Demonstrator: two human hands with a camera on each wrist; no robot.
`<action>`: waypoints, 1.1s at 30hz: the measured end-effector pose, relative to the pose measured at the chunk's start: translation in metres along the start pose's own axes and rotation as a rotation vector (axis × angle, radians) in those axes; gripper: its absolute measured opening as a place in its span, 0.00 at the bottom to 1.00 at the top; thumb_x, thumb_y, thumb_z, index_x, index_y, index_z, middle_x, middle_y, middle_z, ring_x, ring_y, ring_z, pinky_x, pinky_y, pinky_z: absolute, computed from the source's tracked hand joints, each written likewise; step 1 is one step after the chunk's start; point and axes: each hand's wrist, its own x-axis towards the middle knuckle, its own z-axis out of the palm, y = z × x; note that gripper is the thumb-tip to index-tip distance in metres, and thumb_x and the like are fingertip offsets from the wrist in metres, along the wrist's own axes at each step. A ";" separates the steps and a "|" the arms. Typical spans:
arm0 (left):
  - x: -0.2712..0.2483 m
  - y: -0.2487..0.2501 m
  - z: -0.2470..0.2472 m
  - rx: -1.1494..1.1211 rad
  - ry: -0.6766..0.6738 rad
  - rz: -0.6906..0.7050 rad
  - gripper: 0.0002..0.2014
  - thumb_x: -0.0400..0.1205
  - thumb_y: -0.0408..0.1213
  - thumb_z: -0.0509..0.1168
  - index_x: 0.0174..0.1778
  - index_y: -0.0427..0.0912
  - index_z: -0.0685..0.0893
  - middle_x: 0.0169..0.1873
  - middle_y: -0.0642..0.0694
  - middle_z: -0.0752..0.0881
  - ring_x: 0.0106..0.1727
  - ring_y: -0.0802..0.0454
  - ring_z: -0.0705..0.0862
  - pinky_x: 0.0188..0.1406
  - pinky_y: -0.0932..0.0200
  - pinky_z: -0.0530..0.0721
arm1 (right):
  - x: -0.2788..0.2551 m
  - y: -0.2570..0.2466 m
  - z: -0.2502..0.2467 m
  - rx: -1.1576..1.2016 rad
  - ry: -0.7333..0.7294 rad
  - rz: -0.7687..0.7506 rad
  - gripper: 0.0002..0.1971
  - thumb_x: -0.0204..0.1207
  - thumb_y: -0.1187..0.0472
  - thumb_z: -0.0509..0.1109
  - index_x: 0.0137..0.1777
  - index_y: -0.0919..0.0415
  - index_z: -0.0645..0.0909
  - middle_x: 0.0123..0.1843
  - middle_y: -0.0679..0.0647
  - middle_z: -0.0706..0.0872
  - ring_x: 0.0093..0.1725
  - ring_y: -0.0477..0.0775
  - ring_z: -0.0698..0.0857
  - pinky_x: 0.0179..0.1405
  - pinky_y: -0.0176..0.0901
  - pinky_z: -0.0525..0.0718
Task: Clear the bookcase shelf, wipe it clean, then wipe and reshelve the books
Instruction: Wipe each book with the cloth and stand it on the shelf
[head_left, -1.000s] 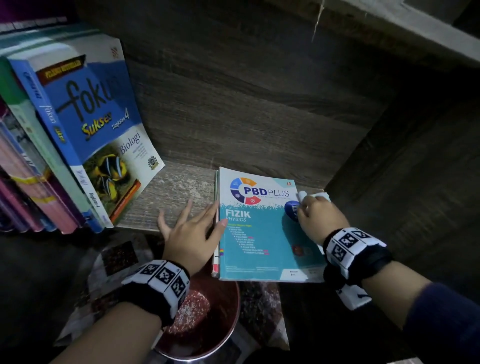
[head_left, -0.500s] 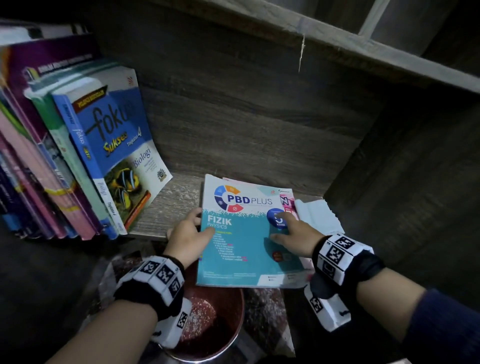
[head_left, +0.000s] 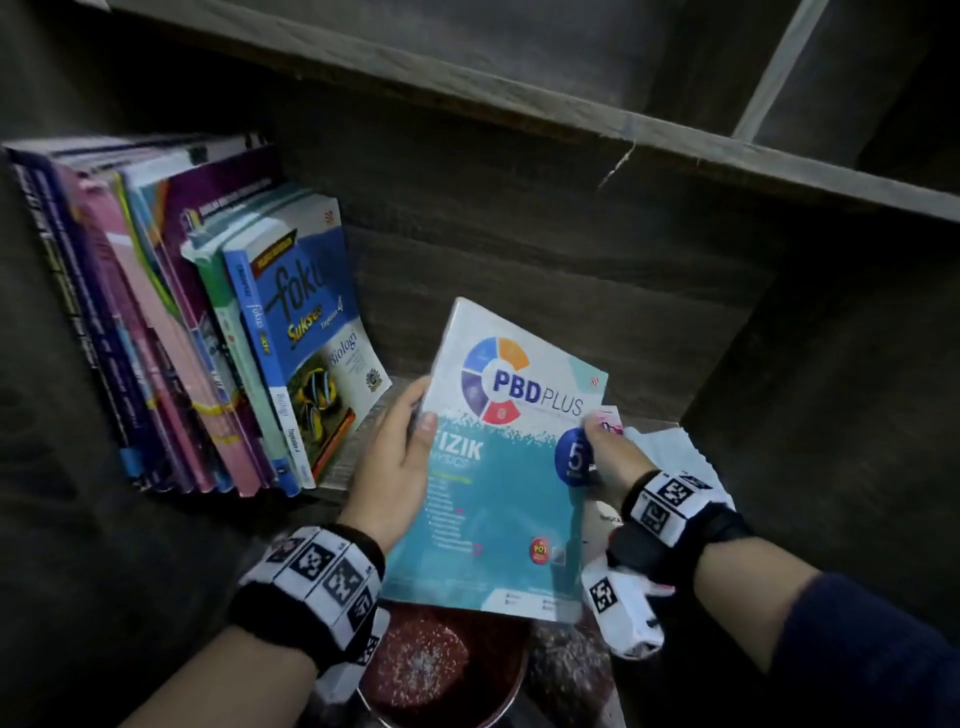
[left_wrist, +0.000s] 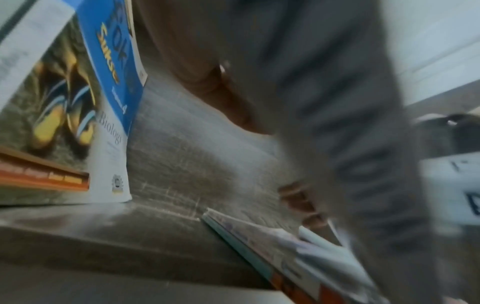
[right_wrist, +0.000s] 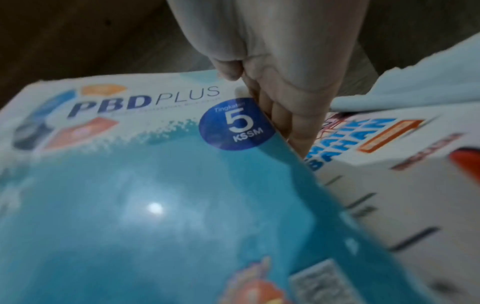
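Two hands on one book. Row of leaning books (head_left: 208, 332) at left of frame, biology book (head_left: 311, 353) outermost. Left hand (head_left: 395, 467) grips spine edge of physics workbook (head_left: 509, 467); right hand (head_left: 608, 462) pinches opposite edge. Workbook centre frame, tilted up off shelf (head_left: 363, 441), long axis running toward back panel. Open slot lies left of workbook; left hand nearer. Second book (right_wrist: 389, 144) and white cloth (head_left: 670, 447) underneath, right.

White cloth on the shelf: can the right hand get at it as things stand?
Probably not yet: the right hand is pinching the PBD Plus book; the white cloth lies just beside it, uncovered.
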 end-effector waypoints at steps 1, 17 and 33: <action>0.000 0.007 -0.003 -0.003 0.018 0.041 0.22 0.84 0.55 0.54 0.72 0.53 0.74 0.67 0.49 0.83 0.68 0.47 0.81 0.67 0.35 0.78 | -0.001 -0.008 0.001 0.149 -0.004 0.032 0.23 0.81 0.37 0.55 0.52 0.56 0.79 0.62 0.61 0.84 0.61 0.62 0.84 0.60 0.58 0.83; 0.010 0.019 -0.078 0.152 0.487 0.221 0.22 0.85 0.48 0.56 0.78 0.61 0.70 0.71 0.55 0.79 0.70 0.56 0.79 0.67 0.50 0.81 | 0.013 -0.147 0.128 0.592 -0.203 -0.314 0.17 0.86 0.47 0.56 0.59 0.57 0.82 0.57 0.57 0.89 0.54 0.57 0.88 0.64 0.56 0.83; 0.019 -0.012 -0.090 0.840 0.652 0.526 0.30 0.84 0.38 0.62 0.82 0.44 0.62 0.45 0.45 0.74 0.44 0.47 0.71 0.54 0.62 0.63 | 0.023 -0.191 0.217 0.255 -0.138 -0.674 0.14 0.86 0.55 0.59 0.65 0.56 0.81 0.63 0.55 0.84 0.63 0.58 0.82 0.69 0.54 0.77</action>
